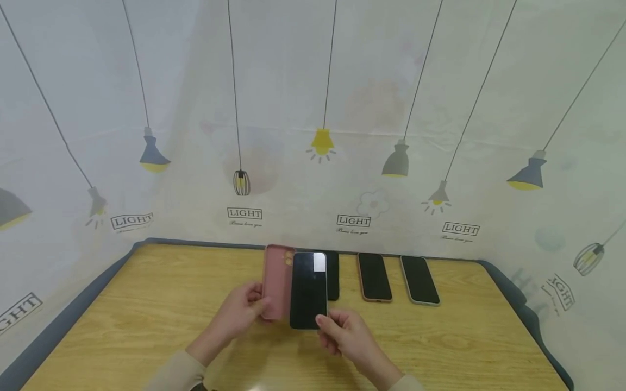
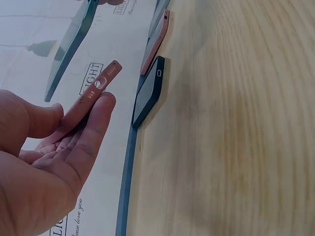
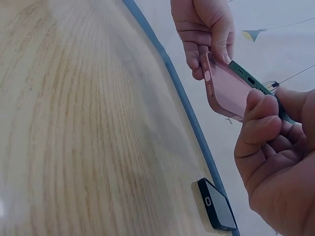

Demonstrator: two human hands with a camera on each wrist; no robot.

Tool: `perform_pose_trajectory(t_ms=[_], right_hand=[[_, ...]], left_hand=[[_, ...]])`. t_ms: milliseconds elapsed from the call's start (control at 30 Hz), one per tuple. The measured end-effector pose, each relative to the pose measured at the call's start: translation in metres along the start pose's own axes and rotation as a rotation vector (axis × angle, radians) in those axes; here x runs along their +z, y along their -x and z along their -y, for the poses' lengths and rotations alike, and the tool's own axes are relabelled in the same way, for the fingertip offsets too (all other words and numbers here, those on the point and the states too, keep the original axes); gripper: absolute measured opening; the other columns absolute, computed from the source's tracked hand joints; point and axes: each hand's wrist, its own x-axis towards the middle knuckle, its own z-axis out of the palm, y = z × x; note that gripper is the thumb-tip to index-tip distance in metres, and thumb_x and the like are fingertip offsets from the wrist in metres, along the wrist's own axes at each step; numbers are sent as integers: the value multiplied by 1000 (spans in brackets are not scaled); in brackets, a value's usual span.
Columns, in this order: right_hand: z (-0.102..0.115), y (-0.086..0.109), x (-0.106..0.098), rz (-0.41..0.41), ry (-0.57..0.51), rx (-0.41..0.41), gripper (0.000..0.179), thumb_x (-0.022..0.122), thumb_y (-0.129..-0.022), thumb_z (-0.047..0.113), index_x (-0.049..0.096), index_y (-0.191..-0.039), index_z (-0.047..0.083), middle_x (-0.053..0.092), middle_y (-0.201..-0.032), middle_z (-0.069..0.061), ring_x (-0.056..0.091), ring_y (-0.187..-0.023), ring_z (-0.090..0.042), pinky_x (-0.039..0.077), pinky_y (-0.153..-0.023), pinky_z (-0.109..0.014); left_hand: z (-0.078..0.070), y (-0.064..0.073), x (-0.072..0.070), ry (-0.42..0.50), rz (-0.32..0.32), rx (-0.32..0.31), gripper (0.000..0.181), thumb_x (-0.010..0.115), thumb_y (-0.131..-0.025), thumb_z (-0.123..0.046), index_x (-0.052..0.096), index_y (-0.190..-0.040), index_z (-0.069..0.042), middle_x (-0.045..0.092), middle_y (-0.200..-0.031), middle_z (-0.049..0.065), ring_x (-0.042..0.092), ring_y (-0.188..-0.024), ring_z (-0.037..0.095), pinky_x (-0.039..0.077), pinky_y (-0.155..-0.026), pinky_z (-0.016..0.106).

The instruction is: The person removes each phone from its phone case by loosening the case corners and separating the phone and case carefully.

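My left hand (image 1: 243, 309) holds a pink phone case (image 1: 276, 285) upright by its left side, thumb on the inner face, fingers behind. Its camera cutout shows at the top right. Just right of it, my right hand (image 1: 349, 334) pinches a smartphone (image 1: 308, 293) by its lower right corner, dark screen toward me, a bright reflection at its top. The phone's left edge overlaps the case in the head view. In the right wrist view the phone's green bottom edge (image 3: 251, 79) with its port shows beside the empty pink case (image 3: 226, 88).
Behind the held phone lies a black-cased phone (image 1: 333, 274) on the wooden table (image 1: 171, 304). To its right lie a phone in a pink case (image 1: 375, 277) and a phone with a pale edge (image 1: 420, 279). A lamp-printed curtain (image 1: 293, 81) hangs behind the table's far edge.
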Motion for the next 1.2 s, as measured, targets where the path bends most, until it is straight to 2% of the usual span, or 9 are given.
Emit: perform_pose_trajectory(t_ms=[133, 300, 467, 600, 767, 900, 1067, 1200], right_hand=[[-2, 3, -1, 7, -11, 11, 44, 61, -106, 26, 58, -89, -15, 61, -66, 0, 48, -55, -9, 40, -47, -19], [-4, 6, 0, 5, -26, 37, 42, 61, -106, 28, 60, -85, -9, 61, -66, 0, 48, -55, -9, 41, -47, -19], [-6, 10, 2, 3, -34, 39, 46, 62, -105, 28, 58, -89, -15, 61, -65, 0, 47, -54, -9, 40, -46, -19], [-9, 12, 3, 8, -37, 67, 43, 61, -106, 28, 60, -83, -8, 61, -65, 1, 48, -54, -9, 40, -47, -20], [-10, 15, 5, 14, -39, 115, 37, 61, -106, 28, 64, -86, -3, 62, -67, 1, 49, -56, -9, 40, -49, -21], [-12, 18, 6, 31, -28, 130, 38, 60, -106, 28, 65, -90, -6, 64, -69, 1, 51, -57, -10, 42, -50, -21], [-16, 20, 7, 61, 4, 85, 47, 58, -107, 30, 60, -95, -16, 64, -68, 2, 52, -56, -9, 43, -49, -20], [-19, 22, 7, 70, 16, 67, 50, 59, -107, 30, 59, -93, -18, 63, -66, 2, 52, -55, -7, 43, -48, -19]], left_hand=[[-1, -4, -5, -23, -18, -22, 20, 57, -101, 5, 57, -120, 14, 68, -98, 19, 70, -85, 26, 65, -71, 39], [-1, -9, -9, -60, -49, -36, 17, 57, -101, 6, 59, -117, 12, 67, -95, 17, 70, -82, 24, 65, -69, 37], [-3, -15, -11, -54, -62, -44, 15, 56, -101, 7, 58, -115, 12, 67, -93, 18, 70, -79, 25, 65, -69, 36], [-5, -19, -12, -71, -64, -43, 15, 56, -101, 7, 58, -115, 11, 67, -94, 18, 71, -79, 25, 65, -68, 36], [-6, -26, -13, -116, -64, -50, 14, 56, -102, 4, 59, -115, 8, 68, -94, 16, 71, -81, 23, 65, -68, 34], [-7, -30, -14, -137, -66, -39, 16, 56, -102, 4, 58, -117, 9, 67, -95, 17, 71, -82, 23, 65, -68, 35], [-8, -33, -16, -162, -65, -25, 17, 56, -102, 5, 57, -118, 11, 67, -96, 19, 71, -82, 24, 65, -68, 35], [-8, -36, -16, -182, -64, -21, 17, 56, -102, 4, 57, -117, 11, 67, -96, 20, 71, -81, 24, 65, -67, 35]])
